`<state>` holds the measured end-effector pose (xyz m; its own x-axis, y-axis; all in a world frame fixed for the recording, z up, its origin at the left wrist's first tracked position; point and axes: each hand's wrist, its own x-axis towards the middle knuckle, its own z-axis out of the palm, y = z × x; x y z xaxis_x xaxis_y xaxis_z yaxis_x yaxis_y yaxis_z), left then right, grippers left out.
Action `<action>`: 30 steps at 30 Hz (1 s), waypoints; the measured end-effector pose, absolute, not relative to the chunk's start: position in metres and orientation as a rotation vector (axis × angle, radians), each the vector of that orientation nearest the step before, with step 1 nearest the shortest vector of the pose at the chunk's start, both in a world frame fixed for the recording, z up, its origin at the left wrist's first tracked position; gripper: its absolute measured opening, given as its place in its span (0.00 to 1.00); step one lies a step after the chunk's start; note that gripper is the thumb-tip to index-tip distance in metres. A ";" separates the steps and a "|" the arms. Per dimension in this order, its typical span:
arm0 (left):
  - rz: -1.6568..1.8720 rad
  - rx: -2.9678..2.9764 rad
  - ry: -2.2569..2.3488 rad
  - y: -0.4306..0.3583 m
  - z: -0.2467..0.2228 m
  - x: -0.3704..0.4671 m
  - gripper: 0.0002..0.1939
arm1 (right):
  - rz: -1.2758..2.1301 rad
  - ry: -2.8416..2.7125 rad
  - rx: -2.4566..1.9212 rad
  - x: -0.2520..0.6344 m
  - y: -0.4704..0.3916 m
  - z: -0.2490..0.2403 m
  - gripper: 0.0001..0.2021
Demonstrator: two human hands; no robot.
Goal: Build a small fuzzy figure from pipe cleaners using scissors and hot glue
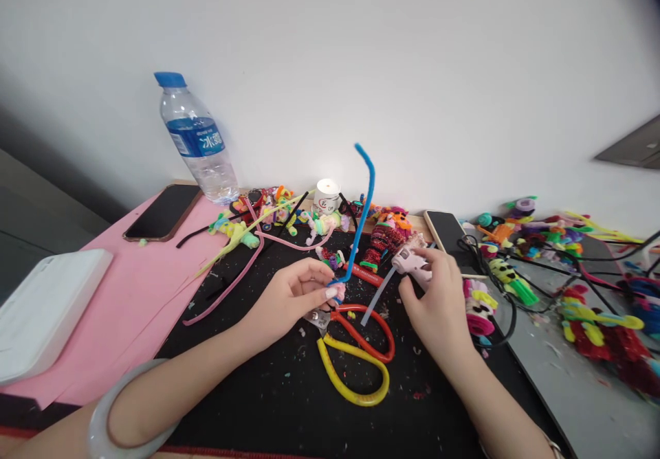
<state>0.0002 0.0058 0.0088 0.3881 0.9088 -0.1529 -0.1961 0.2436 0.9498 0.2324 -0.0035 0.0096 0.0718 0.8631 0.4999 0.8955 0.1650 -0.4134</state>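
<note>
My left hand [306,293] pinches a small pink fuzzy piece [339,291] together with a blue pipe cleaner [364,215], which rises from the fingertips and bends near its top. My right hand [436,290] has its fingers curled over a pale pink hot glue gun [411,261], hiding part of its body. A translucent glue stick [379,297] juts from the gun's rear toward the mat. Under and just in front of my left hand lie scissors with one red and one yellow handle [355,398], their blades partly covered by the fingers.
A black mat [247,390] carries scraps. Behind are several pipe-cleaner figures [379,242], a white paper cup [328,194] and a water bottle [199,143]. Phones [163,211] lie on both sides. A white box [51,308] is at left; cables [508,321] and more figures [515,280] are at right.
</note>
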 end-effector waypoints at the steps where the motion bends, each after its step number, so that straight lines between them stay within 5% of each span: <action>1: 0.910 1.035 0.863 0.007 0.009 0.000 0.08 | -0.169 -1.785 -1.756 0.239 0.001 0.008 0.21; 4: 0.959 1.000 0.863 0.009 0.008 -0.001 0.08 | -0.285 -1.814 -2.000 0.258 0.010 0.002 0.24; 12: 1.045 0.852 0.792 0.010 0.006 -0.002 0.07 | 0.077 -1.811 -2.333 0.271 0.017 0.012 0.19; 22: 1.096 0.814 0.797 0.010 0.005 -0.002 0.08 | 0.060 -1.484 -1.999 0.262 0.011 0.024 0.14; 30: 1.090 0.822 0.790 0.010 0.005 -0.002 0.08 | 1.065 -1.462 -1.414 0.248 -0.007 0.011 0.21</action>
<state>-0.0017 0.0100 0.0053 0.2668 0.9537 -0.1386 -0.4284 0.2462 0.8694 0.2481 -0.0070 0.0109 -0.0323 0.9995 0.0012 0.3047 0.0110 -0.9524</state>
